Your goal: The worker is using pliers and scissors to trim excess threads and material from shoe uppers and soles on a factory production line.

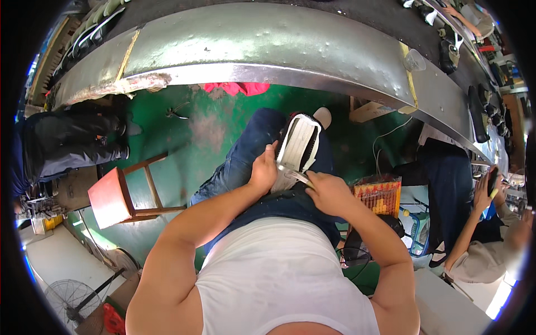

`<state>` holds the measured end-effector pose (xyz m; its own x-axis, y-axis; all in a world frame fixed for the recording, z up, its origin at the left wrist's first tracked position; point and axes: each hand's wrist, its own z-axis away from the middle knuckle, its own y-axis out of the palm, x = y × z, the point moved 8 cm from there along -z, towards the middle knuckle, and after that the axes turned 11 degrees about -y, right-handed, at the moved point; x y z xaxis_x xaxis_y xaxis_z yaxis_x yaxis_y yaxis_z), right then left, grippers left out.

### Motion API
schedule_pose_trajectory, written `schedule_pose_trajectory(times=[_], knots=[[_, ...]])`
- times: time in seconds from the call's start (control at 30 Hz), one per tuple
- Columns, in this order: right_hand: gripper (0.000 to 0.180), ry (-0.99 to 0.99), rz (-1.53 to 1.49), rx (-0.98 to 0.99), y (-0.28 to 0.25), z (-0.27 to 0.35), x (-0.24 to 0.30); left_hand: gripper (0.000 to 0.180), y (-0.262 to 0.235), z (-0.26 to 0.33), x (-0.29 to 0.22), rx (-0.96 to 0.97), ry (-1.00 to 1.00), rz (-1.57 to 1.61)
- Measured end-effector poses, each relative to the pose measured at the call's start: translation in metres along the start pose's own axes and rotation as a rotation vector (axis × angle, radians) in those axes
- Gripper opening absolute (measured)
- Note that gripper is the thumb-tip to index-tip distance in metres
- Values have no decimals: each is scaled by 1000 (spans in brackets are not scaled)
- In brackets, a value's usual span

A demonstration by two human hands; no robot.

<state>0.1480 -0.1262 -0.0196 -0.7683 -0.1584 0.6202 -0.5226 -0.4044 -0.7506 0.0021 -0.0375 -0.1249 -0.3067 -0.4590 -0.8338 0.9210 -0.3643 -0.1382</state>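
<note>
- The black-and-white shoe (300,142) is seen over the dark blue trousers (234,159), just ahead of both hands and close to the midline of the body.
- Its long axis is pointed away from the body, with the far end slanted slightly to the right.
- Across its near end a metallic tool (296,175) is laid crosswise; whether the two are pressed together cannot be told.
- By the left hand (263,173) the shoe's left edge is gripped, the thumb uppermost; the other fingers are mostly hidden.
- By the right hand (328,192) the tool's handle is clasped, so the shoe is reached from that side only through the tool.
- The hands are held apart, the left being nearer to the shoe.
- No label can be made out on shoe or tool; print on the red-and-yellow package (384,196) cannot be read clearly.
</note>
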Motion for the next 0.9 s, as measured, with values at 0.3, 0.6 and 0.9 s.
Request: schedule_pose_trajectory(times=[0.3,0.6,0.9], knots=[[33,47,197,-179,-31,-16,-21,49,2,14,-36,-77,471,-416],[26,292,-425,78,-29,-2,-62,62,13,18,-51,136,324,-895],[36,120,-12,-173,-39,-50,-58,64,22,27,-73,233,245,-1134]])
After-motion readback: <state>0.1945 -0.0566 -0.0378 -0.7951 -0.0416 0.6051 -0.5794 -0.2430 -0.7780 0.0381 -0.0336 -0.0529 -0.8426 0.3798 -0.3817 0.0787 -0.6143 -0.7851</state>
